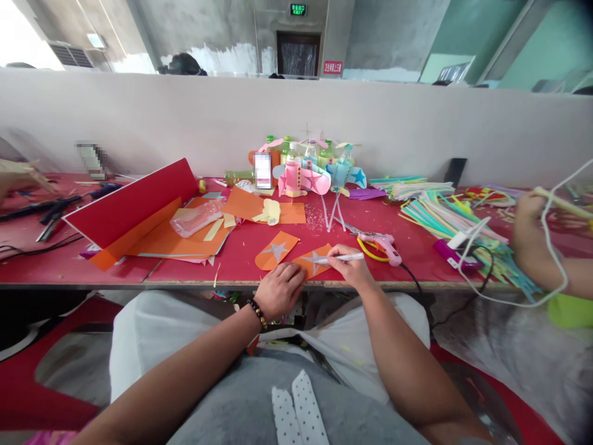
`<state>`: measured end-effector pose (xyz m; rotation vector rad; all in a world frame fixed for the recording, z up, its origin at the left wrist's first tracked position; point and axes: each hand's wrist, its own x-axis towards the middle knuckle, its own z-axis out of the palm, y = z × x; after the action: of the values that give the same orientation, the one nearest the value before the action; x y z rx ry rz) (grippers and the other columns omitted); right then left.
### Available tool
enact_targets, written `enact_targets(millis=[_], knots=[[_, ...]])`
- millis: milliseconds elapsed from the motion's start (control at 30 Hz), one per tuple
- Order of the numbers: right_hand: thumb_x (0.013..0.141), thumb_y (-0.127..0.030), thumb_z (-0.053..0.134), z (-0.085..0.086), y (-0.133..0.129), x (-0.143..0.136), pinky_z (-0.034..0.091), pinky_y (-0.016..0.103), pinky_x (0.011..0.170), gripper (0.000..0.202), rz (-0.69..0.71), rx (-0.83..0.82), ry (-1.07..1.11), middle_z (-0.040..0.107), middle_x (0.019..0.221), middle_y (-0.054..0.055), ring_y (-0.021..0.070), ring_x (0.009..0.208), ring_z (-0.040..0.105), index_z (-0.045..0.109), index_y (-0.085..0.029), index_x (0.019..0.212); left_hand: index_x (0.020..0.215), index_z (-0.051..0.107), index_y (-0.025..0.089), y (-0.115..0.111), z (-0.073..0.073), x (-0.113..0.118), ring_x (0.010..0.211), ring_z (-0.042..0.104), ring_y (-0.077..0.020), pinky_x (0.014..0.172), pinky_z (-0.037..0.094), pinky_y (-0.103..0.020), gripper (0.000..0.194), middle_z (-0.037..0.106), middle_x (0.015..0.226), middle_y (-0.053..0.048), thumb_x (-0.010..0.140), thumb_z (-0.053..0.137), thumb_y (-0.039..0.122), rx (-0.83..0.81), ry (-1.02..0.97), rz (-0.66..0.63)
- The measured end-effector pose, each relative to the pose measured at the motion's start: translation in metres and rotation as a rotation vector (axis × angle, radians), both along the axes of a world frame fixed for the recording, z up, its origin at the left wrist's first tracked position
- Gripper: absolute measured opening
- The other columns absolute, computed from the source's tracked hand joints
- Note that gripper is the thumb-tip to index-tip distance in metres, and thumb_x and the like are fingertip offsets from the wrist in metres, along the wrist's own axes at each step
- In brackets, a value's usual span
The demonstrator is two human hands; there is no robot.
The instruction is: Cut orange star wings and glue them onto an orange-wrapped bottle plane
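Pen [353, 256] sits pinched in the right hand [348, 267], tip at the gray star [315, 268] on an orange card [319, 250]. Left hand [280, 289], loosely open, rests on its edge. Another card [263, 262] lies beside it on the counter [236, 253].

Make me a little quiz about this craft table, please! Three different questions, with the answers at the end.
1. Which of the person's own hands holds the white pen?
2. True or false: both orange pieces by the hands show a star.
3. What colour is the glue gun? A) green B) pink C) blue

Key: 1. The right hand. 2. True. 3. B.
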<state>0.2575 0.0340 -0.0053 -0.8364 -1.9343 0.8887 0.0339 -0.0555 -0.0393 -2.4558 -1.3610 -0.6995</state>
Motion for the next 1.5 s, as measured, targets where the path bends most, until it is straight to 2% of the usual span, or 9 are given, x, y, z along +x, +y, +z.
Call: enact_targets(millis=[467,733,1133,1500], knots=[[0.079,-0.029,0.060,0.005,-0.004,0.002,0.036,0.025,0.054,0.014,0.064,0.001,-0.004,0.055,0.061,-0.002,0.0129,0.056,0.048,0.061,-0.019,0.069,0.125,0.054,0.018,-0.001,0.002,0.000,0.108,0.053,-0.0251,0.094,0.050,-0.041,0.033,0.058,0.118,-0.011,0.094,0.046,0.027,0.007,0.002,0.000],[0.081,-0.026,0.058,-0.002,0.001,0.001,0.039,0.026,0.058,0.013,-0.013,0.004,0.004,0.058,0.064,-0.001,0.0150,0.060,0.053,0.059,-0.020,0.070,0.125,0.054,0.017,-0.001,-0.001,-0.001,0.110,0.052,-0.0247,0.096,0.049,-0.041,0.034,0.058,0.120,-0.012,0.094,0.047,0.027,-0.011,-0.007,0.001],[0.079,-0.026,0.059,0.003,-0.003,0.004,0.036,0.025,0.055,0.014,0.047,0.020,0.006,0.056,0.061,-0.002,0.0130,0.057,0.049,0.059,-0.019,0.067,0.125,0.054,0.017,-0.001,0.001,0.001,0.109,0.052,-0.0244,0.095,0.049,-0.040,0.034,0.058,0.119,-0.012,0.094,0.046,0.027,-0.003,-0.008,0.000],[0.079,-0.024,0.058,-0.003,0.002,0.001,0.036,0.025,0.056,0.013,-0.036,0.022,0.019,0.056,0.061,-0.002,0.0134,0.058,0.050,0.058,-0.019,0.067,0.124,0.055,0.017,-0.001,0.001,0.000,0.109,0.052,-0.0247,0.095,0.049,-0.040,0.033,0.058,0.119,-0.012,0.094,0.047,0.027,0.013,0.000,0.002]])
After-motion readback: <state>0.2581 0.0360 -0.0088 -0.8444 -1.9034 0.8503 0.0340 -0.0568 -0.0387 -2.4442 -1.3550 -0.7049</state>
